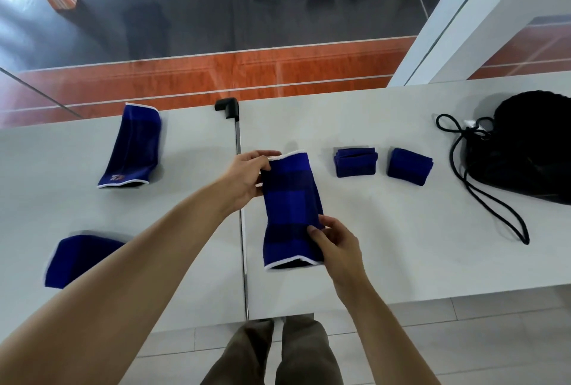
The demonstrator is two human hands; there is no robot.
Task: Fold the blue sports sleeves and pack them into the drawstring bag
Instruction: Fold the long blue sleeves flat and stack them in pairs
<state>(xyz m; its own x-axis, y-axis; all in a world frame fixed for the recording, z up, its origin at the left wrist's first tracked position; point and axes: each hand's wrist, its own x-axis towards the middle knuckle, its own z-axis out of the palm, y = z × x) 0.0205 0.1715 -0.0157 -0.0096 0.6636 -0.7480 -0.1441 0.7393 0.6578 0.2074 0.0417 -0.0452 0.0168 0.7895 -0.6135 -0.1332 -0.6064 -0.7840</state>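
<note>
Bench (pixel 370 125): folded sleeves (pixel 355 162) right of hands; left hand (pixel 250 176), right hand (pixel 336 245) pinch third sleeve (pixel 290 199); unfolded sleeves (pixel 129 146) left; bag (pixel 531 143) seemingly unpacked.

Blue sleeves (pixel 290 208) with darker bands and white edging, black drawstring bag (pixel 531 143), pale grey table (pixel 386 230)

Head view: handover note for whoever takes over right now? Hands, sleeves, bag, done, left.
Left hand pinches the far cuff of the middle sleeve; right hand grips its near side. It is stretched out unfolded over the table.
First folded bundle and second folded bundle sit between it and the drawstring bag.
Far-left sleeve and near-left sleeve: unfolded.
Done: two folded. Left: fold three, pack all.
</note>
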